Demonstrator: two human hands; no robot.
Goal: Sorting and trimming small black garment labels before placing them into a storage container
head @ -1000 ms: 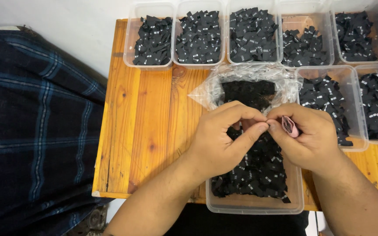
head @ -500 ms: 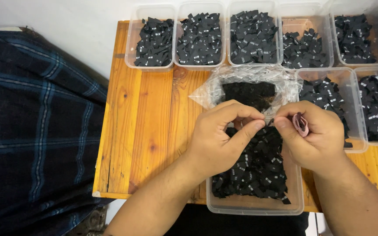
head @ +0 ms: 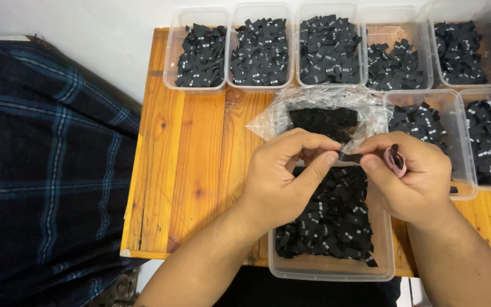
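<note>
Left hand and right hand pinched one small black label between fingertips above clear tub; pink band on right fingers (firm, even grip seemed best)

bare wooden tabletop left, tubs crowding beyond

The hands draw slightly apart now: a small black label shows pinched between left hand and right hand fingertips, where earlier they met closed together.
</note>
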